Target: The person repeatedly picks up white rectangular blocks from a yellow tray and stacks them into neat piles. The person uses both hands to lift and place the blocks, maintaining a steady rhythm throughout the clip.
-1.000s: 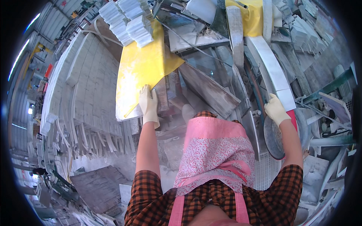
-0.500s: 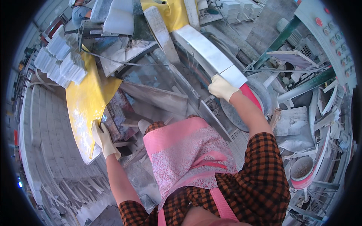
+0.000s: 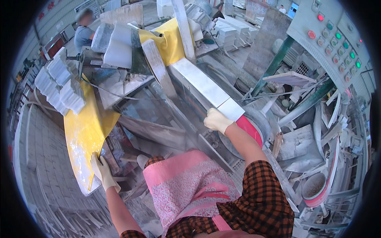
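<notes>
My right hand (image 3: 217,120), in a cream glove, is closed with its fingers curled beside the left edge of a short white stone piece (image 3: 231,109). Whatever its fingers may hold is hidden. That piece lies end to end with a longer white slab (image 3: 200,81) on a narrow machine bed; a red belt (image 3: 251,130) curves round a wheel just past its near end. Over at the left, my gloved left hand (image 3: 102,171) rests open on the edge of a yellow sheet (image 3: 85,133), fingers stretched out.
Stacked white stone strips (image 3: 59,83) weigh on the yellow sheet. A control panel (image 3: 331,41) with lit buttons stands at upper right. Another yellow sheet (image 3: 168,39) hangs over the slab's far end. A person (image 3: 83,31) is at far left. A bucket (image 3: 314,186) sits at lower right.
The view has tilted up, so the scene sits lower and more of the far workshop and panel shows. Both hands keep about the same places on the sheet and by the stone piece.
</notes>
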A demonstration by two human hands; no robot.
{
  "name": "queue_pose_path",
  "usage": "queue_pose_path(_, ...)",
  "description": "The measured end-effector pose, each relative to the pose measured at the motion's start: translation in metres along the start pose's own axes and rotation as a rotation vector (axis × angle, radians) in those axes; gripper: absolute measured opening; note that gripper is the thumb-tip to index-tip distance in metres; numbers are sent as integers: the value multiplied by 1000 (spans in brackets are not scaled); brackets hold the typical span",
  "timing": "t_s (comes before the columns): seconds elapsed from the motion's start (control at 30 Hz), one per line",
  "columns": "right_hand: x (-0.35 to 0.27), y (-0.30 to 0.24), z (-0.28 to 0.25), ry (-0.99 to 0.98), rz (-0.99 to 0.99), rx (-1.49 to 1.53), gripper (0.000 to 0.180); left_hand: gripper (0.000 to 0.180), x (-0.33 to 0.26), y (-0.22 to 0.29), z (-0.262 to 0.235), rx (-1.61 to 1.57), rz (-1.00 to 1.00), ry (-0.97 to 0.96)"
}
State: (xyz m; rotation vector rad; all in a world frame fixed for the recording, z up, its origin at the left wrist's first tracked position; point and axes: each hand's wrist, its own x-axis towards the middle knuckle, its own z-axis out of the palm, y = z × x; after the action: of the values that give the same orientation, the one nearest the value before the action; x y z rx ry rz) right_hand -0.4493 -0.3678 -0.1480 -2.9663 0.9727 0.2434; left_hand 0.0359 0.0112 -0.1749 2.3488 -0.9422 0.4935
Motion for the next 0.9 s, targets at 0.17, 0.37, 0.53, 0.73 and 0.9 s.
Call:
queue_pose_path(0.17, 3, 6, 15, 19, 34, 78, 16, 39, -1, 4, -1, -1, 8, 23)
queue_pose_path(0.37, 3, 16, 16, 228, -348, -183, 19, 38, 0, 9, -7, -11, 16, 13)
queue_pose_path(0.53, 4, 14, 17, 195, -317, -211, 16, 38, -1, 9, -5, 3, 15, 29)
queue_pose_path(0.73, 1, 11, 14, 177, -249, -167, 15, 38, -1, 6, -4, -11, 9, 23)
queue_pose_path(0.9, 0, 10, 14, 154, -190, -122, 15, 38, 0, 7, -3, -4, 12, 31)
